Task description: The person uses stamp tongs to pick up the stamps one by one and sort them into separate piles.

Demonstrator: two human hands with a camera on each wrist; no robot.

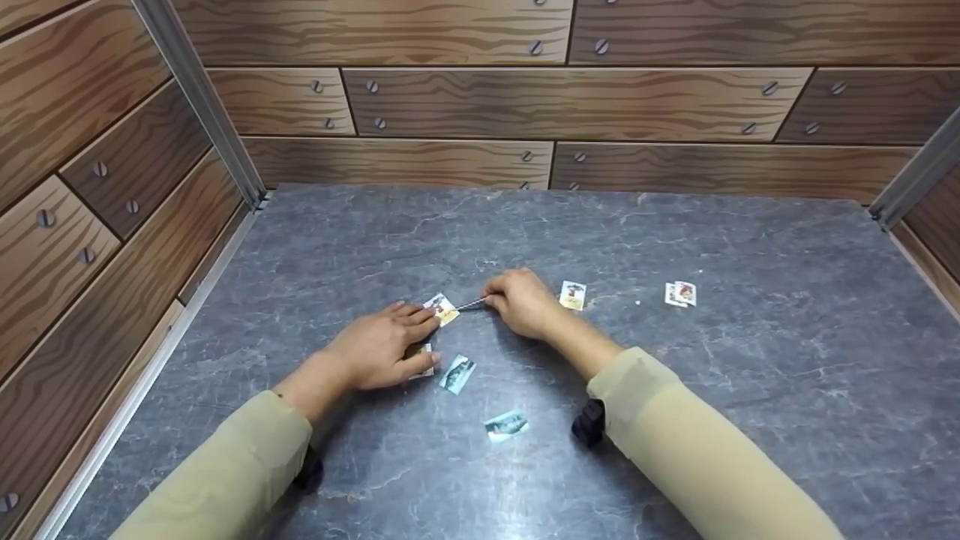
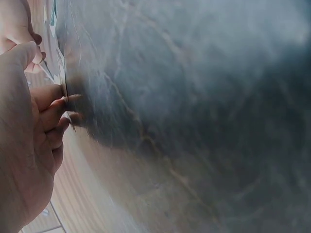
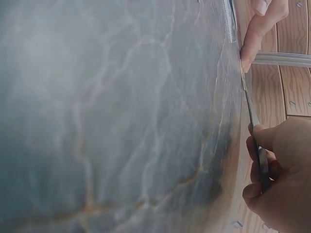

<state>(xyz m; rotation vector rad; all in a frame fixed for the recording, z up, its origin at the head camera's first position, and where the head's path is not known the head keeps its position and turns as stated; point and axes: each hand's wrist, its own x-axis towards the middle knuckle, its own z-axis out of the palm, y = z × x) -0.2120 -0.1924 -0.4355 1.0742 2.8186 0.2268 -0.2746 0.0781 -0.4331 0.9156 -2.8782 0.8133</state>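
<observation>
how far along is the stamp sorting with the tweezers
Nothing clearly looks finished: stamps lie scattered on the table. In hand: right hand holds tweezers at the yellow stamp under the left hand. Left: two blue stamps, one at centre, a pair.

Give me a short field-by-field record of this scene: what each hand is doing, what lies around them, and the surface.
left hand: fingers pressing a small yellow picture card flat
right hand: grip on thin metal tweezers, tips at that card
other cards: one by the right hand, a pair further right, two bluish cards nearer the person
surface: grey marble-patterned tabletop
surround: wood-plank walls
</observation>
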